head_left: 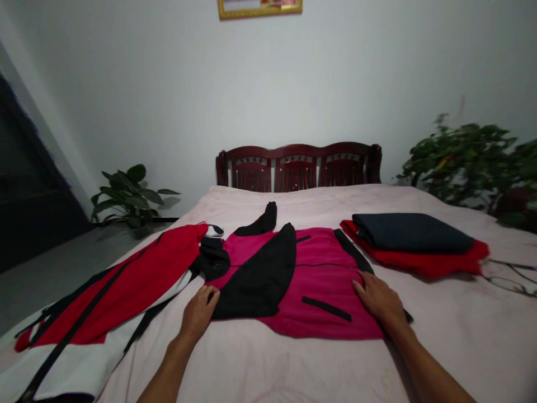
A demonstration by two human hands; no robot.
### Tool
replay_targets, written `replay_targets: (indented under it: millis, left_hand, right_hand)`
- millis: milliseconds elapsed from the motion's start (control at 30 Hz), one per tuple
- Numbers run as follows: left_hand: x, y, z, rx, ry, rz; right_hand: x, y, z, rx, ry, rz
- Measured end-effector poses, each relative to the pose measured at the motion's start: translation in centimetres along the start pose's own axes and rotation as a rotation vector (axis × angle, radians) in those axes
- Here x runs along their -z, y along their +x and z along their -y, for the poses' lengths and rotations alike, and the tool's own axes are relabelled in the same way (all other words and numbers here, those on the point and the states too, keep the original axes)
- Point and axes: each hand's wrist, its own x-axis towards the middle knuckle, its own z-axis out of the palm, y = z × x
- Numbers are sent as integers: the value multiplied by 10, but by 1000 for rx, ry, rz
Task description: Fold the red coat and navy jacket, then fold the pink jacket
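Note:
A magenta and black jacket (319, 274) lies flat on the pink bed sheet (268, 364), one black sleeve folded across its front. My left hand (199, 313) rests at the jacket's left edge, fingers curled onto the black sleeve fabric. My right hand (380, 299) lies flat and open on the jacket's right side, fingers stretched toward the middle.
A red, white and black garment (113, 291) is spread at the left of the bed. A folded dark garment on a folded red one (413, 243) sits at the right. Glasses (509, 280) lie far right. Wooden headboard (297, 168) and potted plants (474, 162) behind.

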Motion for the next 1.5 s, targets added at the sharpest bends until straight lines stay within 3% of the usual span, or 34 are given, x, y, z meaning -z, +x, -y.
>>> replay_targets:
  millis: [1500]
  left_hand:
    - [0, 0, 3, 3, -34, -8]
  right_hand:
    - [-3, -3, -3, -7, 33, -41]
